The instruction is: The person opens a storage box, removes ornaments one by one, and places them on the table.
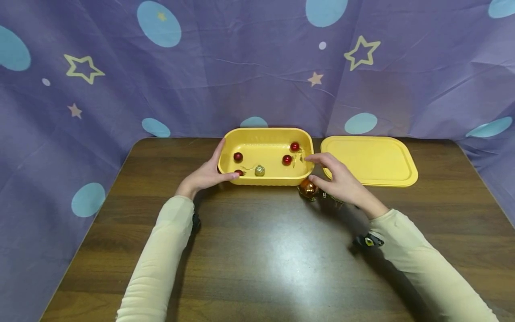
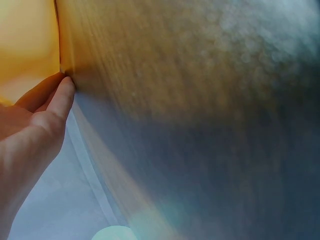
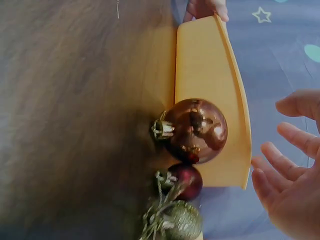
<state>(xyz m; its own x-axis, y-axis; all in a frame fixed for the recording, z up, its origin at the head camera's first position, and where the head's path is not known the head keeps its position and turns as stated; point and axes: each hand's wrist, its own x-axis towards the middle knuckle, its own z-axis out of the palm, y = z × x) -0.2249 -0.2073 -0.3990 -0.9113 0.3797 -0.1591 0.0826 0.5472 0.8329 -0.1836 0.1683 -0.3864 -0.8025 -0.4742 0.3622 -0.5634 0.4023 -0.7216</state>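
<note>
A yellow plastic box (image 1: 273,181) stands near the back of the table. My left hand (image 1: 205,175) grips its left end, fingers along the side wall and thumb at the front rim. Inside lie several small red baubles (image 1: 287,159) and a gold glittery bauble (image 1: 259,170). Over the box's right end hovers my right hand (image 1: 341,181), fingers spread and holding nothing. Below it, against the front wall, sit a large copper bauble (image 3: 197,131), a dark red bauble (image 3: 186,181) and a greenish-gold bauble (image 3: 184,220) with a string.
To the right of the box lies a flat yellow lid (image 1: 369,161). Behind the wooden table (image 1: 241,268) hangs a purple cloth (image 1: 249,67) with stars and blue dots.
</note>
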